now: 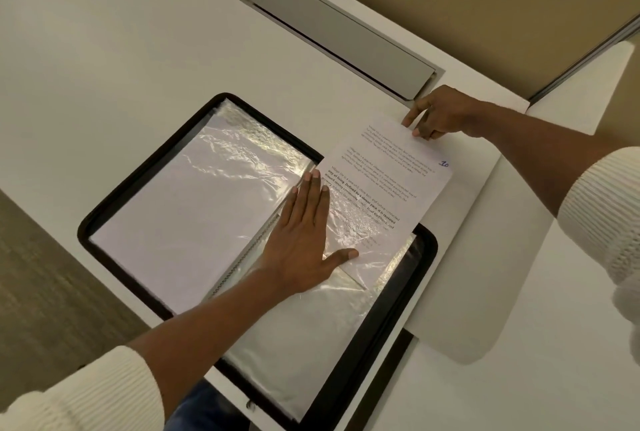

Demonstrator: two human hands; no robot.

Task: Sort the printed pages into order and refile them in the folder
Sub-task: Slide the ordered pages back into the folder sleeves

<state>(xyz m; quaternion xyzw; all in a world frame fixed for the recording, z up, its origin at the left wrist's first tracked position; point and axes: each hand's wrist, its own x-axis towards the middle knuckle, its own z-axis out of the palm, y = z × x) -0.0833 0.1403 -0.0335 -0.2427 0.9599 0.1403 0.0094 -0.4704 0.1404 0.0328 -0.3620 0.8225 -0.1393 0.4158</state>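
Note:
An open black-edged folder [138, 174] with clear plastic sleeves lies on the white desk. Its left sleeve [194, 209] holds a blank-looking sheet. A printed page [388, 174] with a handwritten blue number at its corner sits partway inside the right sleeve [349, 236], its far half sticking out. My left hand [304, 233] lies flat, fingers straight, pressing on the right sleeve beside the folder's spine. My right hand [440, 112] pinches the page's far edge.
A grey cable hatch [339, 36] is set into the desk [104, 32] beyond the folder. The desk's edge and tan floor run along the upper right; carpet shows at lower left. A second white surface [519, 326] adjoins on the right.

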